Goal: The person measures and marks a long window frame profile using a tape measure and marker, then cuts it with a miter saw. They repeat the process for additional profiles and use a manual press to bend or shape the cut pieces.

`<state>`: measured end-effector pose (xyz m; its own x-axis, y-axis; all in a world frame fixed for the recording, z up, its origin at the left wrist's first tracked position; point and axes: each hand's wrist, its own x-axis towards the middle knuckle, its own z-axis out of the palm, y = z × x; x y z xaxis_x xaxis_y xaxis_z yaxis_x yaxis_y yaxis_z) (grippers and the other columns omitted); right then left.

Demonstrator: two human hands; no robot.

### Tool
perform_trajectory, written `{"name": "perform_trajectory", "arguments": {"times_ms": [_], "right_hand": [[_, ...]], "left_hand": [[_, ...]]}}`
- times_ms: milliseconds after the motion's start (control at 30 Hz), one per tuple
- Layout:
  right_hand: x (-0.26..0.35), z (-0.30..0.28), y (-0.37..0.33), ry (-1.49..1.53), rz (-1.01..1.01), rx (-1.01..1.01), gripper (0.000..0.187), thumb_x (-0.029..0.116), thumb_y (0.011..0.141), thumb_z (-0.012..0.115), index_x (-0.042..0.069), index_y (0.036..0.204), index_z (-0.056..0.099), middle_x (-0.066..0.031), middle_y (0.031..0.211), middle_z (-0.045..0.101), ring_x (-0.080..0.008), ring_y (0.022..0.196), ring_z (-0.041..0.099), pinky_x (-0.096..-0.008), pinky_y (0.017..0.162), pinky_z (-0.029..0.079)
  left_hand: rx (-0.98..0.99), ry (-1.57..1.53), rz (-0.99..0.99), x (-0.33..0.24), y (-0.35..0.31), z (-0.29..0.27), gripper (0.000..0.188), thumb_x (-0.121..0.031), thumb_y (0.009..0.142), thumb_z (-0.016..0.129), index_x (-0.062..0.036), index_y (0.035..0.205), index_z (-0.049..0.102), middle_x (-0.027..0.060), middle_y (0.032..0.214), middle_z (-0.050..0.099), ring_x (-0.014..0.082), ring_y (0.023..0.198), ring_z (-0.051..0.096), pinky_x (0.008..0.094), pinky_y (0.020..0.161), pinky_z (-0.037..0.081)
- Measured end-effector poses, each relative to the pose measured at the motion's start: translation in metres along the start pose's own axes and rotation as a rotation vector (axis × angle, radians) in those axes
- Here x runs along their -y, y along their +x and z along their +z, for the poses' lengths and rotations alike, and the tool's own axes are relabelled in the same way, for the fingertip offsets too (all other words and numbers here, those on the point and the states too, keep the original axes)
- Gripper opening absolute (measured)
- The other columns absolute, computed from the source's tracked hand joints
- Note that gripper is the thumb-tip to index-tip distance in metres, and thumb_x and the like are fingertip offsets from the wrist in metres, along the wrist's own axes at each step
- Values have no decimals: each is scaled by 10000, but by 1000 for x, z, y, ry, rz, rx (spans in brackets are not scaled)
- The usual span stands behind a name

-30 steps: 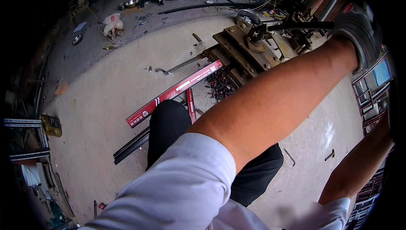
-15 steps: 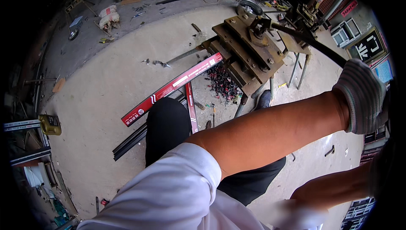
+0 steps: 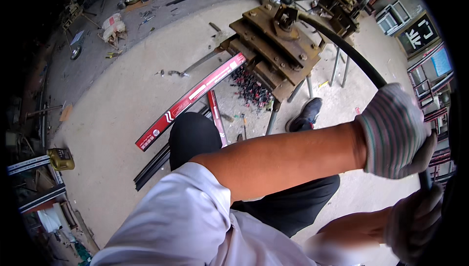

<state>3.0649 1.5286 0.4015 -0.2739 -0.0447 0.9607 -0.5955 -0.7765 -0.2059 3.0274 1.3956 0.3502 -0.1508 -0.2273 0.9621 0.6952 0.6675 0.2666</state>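
My left hand (image 3: 395, 131), in a striped knit glove, reaches across to the right and is closed around a long black lever (image 3: 351, 51). Further down this lever, at the lower right, my gloved right hand (image 3: 415, 219) is also closed on it; dark shadow hides part of its fingers. The lever's far end joins the top of a rusty, bolted steel press (image 3: 276, 43) on metal legs. One end of a red-wrapped profile bar (image 3: 190, 100) sits at the press's left side, and the bar slants down toward my knee.
Black and red scraps (image 3: 251, 90) lie in a pile under the press. Beside my knee are dark metal profiles (image 3: 151, 168) and another red-wrapped piece (image 3: 217, 117). A yellow-brown jug (image 3: 61, 159) stands at far left. White frames (image 3: 393, 19) lean at the upper right.
Both hands, gripping the lever, have come leftward, further into view. The whole scene has shifted somewhat left with the head. The red-wrapped bar still meets the press.
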Motion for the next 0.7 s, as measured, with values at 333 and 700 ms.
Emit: {"name": "perform_trajectory", "arguments": {"times_ms": [333,700], "right_hand": [[58,-57,-276,-339,750,-234,629,404,1081,495,91,536,488,-67,489,527,-220,498,535,-455,802,544],[45,-66,-296,-743,667,244,398,205,1032,431,79,660,499,-73,613,589,-254,604,608,-488,855,585]], "left_hand": [[572,27,31,16,-202,-36,216,-266,774,648,-147,613,566,22,604,473,247,620,527,402,723,431],[708,90,3,18,-218,-50,175,-259,804,663,-121,695,654,42,692,581,274,761,624,431,992,468]]}}
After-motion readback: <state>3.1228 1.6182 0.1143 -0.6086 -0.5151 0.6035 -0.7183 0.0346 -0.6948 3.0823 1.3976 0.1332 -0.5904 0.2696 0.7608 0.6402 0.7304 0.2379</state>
